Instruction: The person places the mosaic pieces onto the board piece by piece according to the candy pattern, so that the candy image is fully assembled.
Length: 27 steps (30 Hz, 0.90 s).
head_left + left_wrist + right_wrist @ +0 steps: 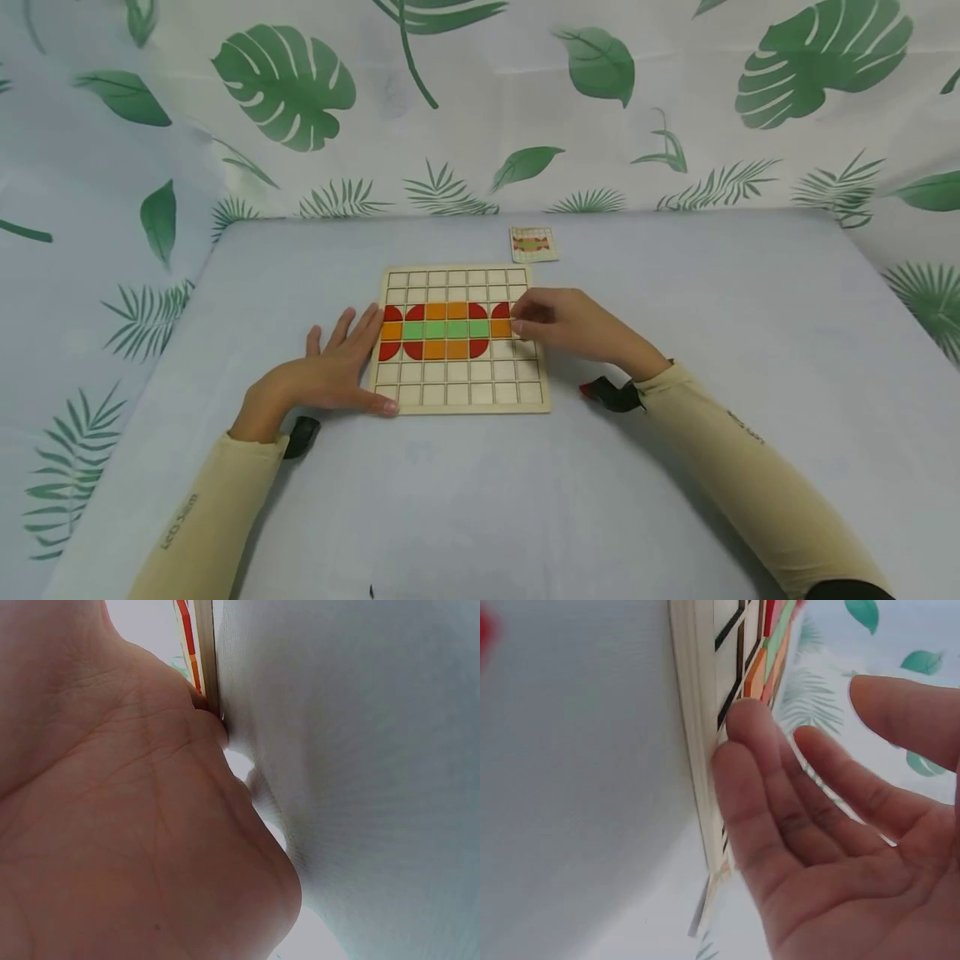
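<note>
A square wooden grid board (472,393) lies on the table, with red, orange and green tiles filling cells in three middle rows. Red tiles with a curved side (477,312) sit near both ends. Several green tiles (446,329) run along the centre, between orange tiles (446,349). My left hand (322,379) is spread at the board's left side; its thumb touches the lower left corner. Over the right columns, my right hand (562,321) bends its fingers beside an orange tile (501,328). The right wrist view shows fingertips (746,724) against the board, thumb apart, no held piece visible.
A small card (533,244) with a similar coloured pattern lies just behind the board. The table has a pale cloth (465,500). A leaf-printed curtain (480,125) hangs at the back. Both forearms wear beige sleeves (720,450).
</note>
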Tool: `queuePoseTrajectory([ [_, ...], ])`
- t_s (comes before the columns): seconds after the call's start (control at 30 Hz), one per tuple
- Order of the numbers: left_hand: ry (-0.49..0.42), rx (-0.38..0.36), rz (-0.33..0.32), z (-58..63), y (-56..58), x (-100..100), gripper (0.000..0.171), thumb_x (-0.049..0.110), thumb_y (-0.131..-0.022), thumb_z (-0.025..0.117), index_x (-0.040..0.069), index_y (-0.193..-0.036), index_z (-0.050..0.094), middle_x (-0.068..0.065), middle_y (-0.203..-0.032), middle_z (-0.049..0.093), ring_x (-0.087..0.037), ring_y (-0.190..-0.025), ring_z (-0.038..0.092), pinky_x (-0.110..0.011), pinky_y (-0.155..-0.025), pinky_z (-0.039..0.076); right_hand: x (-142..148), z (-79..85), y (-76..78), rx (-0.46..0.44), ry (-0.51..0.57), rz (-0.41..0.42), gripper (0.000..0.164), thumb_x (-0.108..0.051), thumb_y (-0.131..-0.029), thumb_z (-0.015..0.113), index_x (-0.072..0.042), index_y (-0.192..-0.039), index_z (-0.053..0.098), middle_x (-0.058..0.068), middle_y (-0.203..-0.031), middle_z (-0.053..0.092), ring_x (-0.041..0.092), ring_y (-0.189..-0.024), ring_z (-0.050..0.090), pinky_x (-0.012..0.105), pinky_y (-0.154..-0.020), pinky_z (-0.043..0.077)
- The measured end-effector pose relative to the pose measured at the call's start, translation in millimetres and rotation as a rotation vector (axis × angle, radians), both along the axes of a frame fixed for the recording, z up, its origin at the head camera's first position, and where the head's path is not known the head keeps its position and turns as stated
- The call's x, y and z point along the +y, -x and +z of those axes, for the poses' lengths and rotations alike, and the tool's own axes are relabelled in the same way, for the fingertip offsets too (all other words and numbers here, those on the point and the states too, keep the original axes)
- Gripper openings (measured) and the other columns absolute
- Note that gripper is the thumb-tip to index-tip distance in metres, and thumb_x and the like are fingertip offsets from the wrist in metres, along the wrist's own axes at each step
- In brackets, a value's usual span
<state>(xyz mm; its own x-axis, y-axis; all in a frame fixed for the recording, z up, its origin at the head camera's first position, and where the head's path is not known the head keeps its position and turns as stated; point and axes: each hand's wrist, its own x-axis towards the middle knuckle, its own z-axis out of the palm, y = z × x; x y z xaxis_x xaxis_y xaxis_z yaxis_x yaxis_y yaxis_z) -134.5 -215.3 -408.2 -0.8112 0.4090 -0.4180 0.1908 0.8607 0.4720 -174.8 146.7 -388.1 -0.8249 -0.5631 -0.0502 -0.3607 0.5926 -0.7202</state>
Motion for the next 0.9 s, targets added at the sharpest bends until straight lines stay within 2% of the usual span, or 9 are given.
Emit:
queuePoseTrajectory([
  [0.13,-0.006,0.0,0.006,2.4,-0.6,-1,0.141,0.06,-0.083,0.086,0.005,-0.17,-0.009,-0.014,-0.178,-0.016,-0.042,-0.16,-0.022,-0.072,-0.117,-0.018,14,4.5,-10.2,-0.003,0.016,0.017,0.021,-0.015,-0.103,0.074,-0.003,-0.12,0.072,0.004,-0.112,0.073,0.021,-0.105,0.068,0.043,-0.095,0.056],
  [0.23,-0.006,-0.001,0.011,3.5,-1.0,-1,0.141,0.06,-0.082,0.086,0.005,-0.171,-0.009,-0.015,-0.178,-0.016,-0.043,-0.159,-0.022,-0.072,-0.117,-0.018,26,6.7,-18.9,0.0,-0.011,0.025,0.024,-0.012,-0.101,0.075,-0.002,-0.123,0.071,0.005,-0.114,0.073,0.023,-0.107,0.067,0.044,-0.095,0.055],
  [0.4,-0.004,0.002,0.011,3.6,-1.1,0,0.14,0.06,-0.082,0.086,0.005,-0.171,-0.008,-0.015,-0.178,-0.014,-0.043,-0.16,-0.021,-0.072,-0.117,-0.017,48,9.2,-31.6,-0.03,-0.129,0.045,0.028,-0.012,-0.097,0.08,-0.004,-0.123,0.072,0.003,-0.113,0.069,0.023,-0.105,0.062,0.044,-0.092,0.054],
  [0.53,-0.007,0.002,0.014,3.6,-1.4,0,0.14,0.059,-0.082,0.087,0.005,-0.171,-0.008,-0.015,-0.178,-0.014,-0.043,-0.16,-0.021,-0.072,-0.117,-0.017,62,8.6,-38.6,-0.062,-0.217,0.096,0.027,-0.013,-0.094,0.083,-0.008,-0.118,0.073,0.001,-0.112,0.064,0.022,-0.104,0.058,0.044,-0.092,0.052],
  [0.7,-0.013,0.001,0.007,2.5,-2.2,0,0.14,0.059,-0.082,0.086,0.004,-0.17,-0.008,-0.016,-0.178,-0.014,-0.044,-0.159,-0.021,-0.072,-0.117,-0.018,69,4.4,-41.8,-0.059,-0.221,0.151,0.022,-0.006,-0.092,0.082,-0.013,-0.108,0.07,-0.001,-0.107,0.059,0.02,-0.101,0.054,0.039,-0.089,0.051],
  [0.9,-0.02,-0.005,0.01,1.1,-3.1,1,0.141,0.061,-0.082,0.086,0.005,-0.171,-0.008,-0.015,-0.178,-0.014,-0.043,-0.16,-0.022,-0.072,-0.117,-0.018,66,1.5,-34.7,-0.047,-0.202,0.171,0.018,-0.004,-0.095,0.08,-0.015,-0.093,0.066,-0.001,-0.094,0.057,0.018,-0.088,0.053,0.032,-0.075,0.047],
])
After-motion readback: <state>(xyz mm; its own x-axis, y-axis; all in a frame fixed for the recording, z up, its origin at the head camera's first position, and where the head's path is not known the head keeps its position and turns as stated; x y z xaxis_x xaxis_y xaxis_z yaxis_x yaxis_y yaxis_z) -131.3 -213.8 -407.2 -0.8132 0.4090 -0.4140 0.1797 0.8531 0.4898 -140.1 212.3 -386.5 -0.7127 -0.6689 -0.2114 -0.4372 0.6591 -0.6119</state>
